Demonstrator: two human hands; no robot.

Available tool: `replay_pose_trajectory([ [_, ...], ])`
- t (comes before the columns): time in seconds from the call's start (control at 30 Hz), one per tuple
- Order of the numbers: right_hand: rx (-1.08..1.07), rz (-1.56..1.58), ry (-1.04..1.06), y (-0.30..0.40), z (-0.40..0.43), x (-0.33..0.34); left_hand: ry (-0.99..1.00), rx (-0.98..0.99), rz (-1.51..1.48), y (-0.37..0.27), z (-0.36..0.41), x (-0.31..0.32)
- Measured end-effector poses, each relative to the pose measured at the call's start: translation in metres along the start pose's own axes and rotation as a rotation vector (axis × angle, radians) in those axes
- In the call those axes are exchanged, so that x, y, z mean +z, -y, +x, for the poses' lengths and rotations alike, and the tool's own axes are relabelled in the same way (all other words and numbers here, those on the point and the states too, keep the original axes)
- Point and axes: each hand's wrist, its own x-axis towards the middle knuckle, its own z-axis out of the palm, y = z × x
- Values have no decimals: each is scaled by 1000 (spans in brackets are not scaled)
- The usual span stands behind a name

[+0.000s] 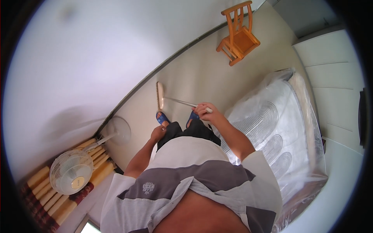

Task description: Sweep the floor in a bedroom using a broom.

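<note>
My right hand (205,111) is wrapped around the pale end of a broom's thin metal handle (180,102). The broom's beige head (161,96), with brownish bristles along its left edge, rests on the floor just beyond my left slipper (162,117). Against the left leg of my black shorts (172,132) is my left hand (158,132), its fingers curled. Whether those fingers pinch the cloth cannot be made out. The other blue slipper (192,117) is partly covered by my right hand and the shorts.
A wooden chair (243,40) stands by the white wall (96,49). On my right lies a plastic-wrapped mattress (262,128), with white drawers (332,75) beyond it. A standing fan (71,171) and striped curtains (55,201) are on my left. Beige floor (201,75) runs along the wall.
</note>
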Motion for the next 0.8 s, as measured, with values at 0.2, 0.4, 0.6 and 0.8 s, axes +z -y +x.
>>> replay_pose_trajectory([
  [0.2, -30, -103, 10, 70, 11, 10, -73, 20, -63, 9, -4, -10],
  [0.4, -257, -45, -50, 132, -93, 14, -74, -86, -64, 26, -5, 4],
  [0.6, -311, -177, -44, 128, -110, 16, -118, -66, -39, 0, 3, -2],
  [0.8, -205, -396, -61, 27, -40, 32, -313, 5, 7, -18, 12, -3],
])
